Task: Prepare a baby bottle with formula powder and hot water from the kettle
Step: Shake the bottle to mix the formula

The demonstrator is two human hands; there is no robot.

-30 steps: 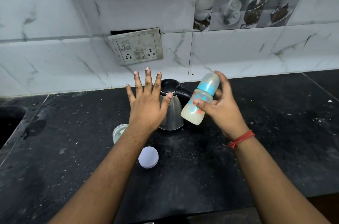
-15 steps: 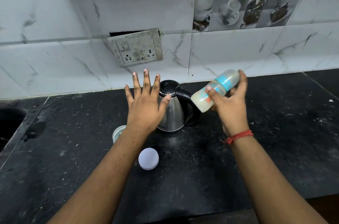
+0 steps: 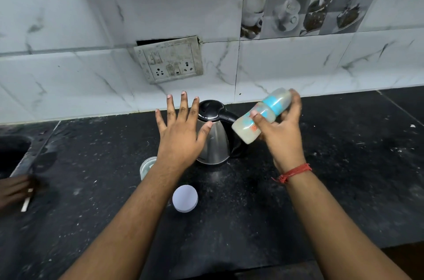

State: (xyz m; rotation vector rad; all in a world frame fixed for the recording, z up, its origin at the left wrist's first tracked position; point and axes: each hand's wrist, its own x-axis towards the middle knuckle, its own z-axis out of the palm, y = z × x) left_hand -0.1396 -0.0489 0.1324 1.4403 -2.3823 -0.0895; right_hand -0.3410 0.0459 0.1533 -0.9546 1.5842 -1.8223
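Five left fingers (image 3: 182, 105) splayed, perhaps touching kettle (image 3: 213, 139); right fingers (image 3: 254, 116) around tilted bottle (image 3: 261, 116).

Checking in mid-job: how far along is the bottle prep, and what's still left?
Mostly done: the baby bottle already holds milky liquid and looks capped, so powder and water seem in. In hand: the right hand grips it tilted, probably mixing, while the left hand hovers spread before the kettle. Left: the white lid lies apart from the open jar on the counter.
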